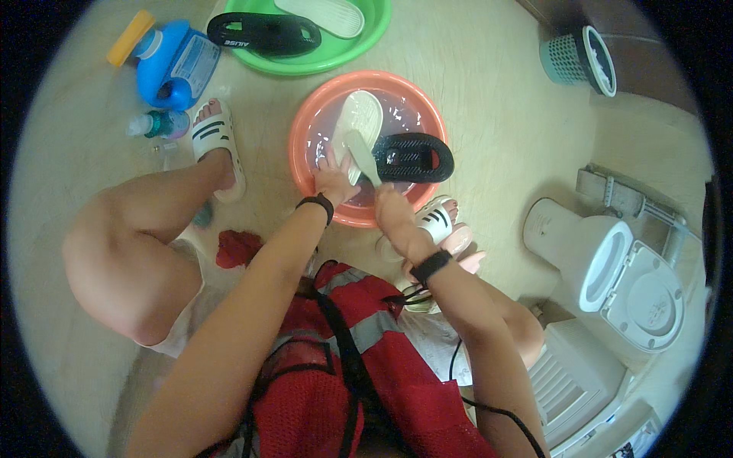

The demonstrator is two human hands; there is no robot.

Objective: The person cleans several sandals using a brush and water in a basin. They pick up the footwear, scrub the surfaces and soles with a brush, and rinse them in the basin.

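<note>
A white slipper (365, 109) lies sole-up in an orange plastic basin (299, 134) of cloudy water. My left hand (334, 182) grips its near end, fingers along one side and thumb at the other. In my right hand (396, 213) is the handle of a pale scrubbing brush (363, 157). The brush's head rests on the slipper's sole, so its bristles are hidden. A black slipper (413, 158) leans over the basin's right rim, just beyond the brush.
Behind stands a green basin (338, 64) with another black slipper (263, 34) and white slipper (332, 14). A blue detergent bottle (177, 63) and a smaller bottle (166, 124) are at left. A toilet (601, 269) and a mesh basket (567, 60) occupy the right; a red cloth (236, 248) lies nearby.
</note>
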